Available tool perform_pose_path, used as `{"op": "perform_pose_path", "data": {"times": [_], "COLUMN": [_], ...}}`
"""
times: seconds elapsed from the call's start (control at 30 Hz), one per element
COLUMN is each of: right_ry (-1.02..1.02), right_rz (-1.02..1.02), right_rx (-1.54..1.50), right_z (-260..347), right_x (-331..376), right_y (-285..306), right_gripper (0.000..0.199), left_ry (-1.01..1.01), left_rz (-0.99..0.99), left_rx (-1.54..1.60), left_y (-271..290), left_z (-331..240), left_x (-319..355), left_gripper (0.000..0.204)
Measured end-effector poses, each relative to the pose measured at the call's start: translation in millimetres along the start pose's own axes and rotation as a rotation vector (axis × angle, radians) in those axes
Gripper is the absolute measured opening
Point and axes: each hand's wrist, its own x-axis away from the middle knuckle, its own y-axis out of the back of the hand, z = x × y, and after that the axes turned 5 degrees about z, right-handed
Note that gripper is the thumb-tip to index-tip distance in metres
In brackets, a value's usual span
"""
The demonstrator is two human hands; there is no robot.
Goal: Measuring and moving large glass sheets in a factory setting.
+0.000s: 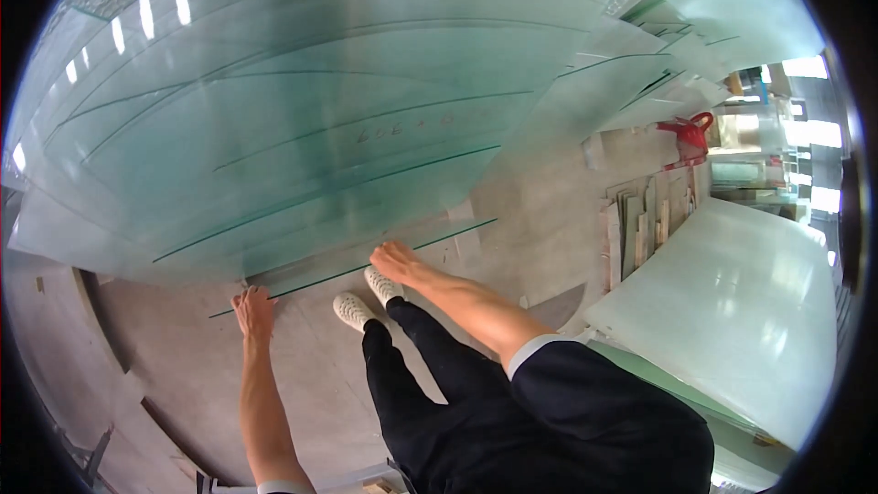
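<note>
We see the left hand (253, 309) at seven o'clock, fingers pressed together and laid flat against the lower edge of the big glass sheet (302, 119). The right hand (395, 261) sits near the centre, fingers together on the same edge. The glass sheet leans across the frame from nine to one o'clock, stacked with other panes. White shoes (366, 297) stand on the concrete floor (165, 357) just below the hands. A pale slab (732, 311) lies at four o'clock.
</note>
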Motion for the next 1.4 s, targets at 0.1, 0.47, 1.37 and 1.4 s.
{"op": "perform_pose_path", "data": {"times": [0.1,0.47,1.37,1.4], "right_ry": [-0.019,-0.158,0.05,-0.032], "right_rz": [-0.013,-0.182,0.631,0.678], "right_rx": [0.069,-0.245,-0.181,-0.274], "right_z": [-4,10,143,144], "right_x": [-7,-35,114,104], "right_y": [-7,25,-52,-49], "right_gripper": [0.015,0.02,0.036,0.029], "left_ry": [-0.004,0.095,0.944,0.961], "left_rz": [-0.002,-0.331,-0.249,-0.357], "left_rx": [-0.014,0.256,1.304,1.342], "left_y": [3,29,44,32], "left_z": [-3,-48,-29,-23], "left_x": [-12,49,483,496], "left_gripper": [0.023,0.04,0.048,0.048]}}
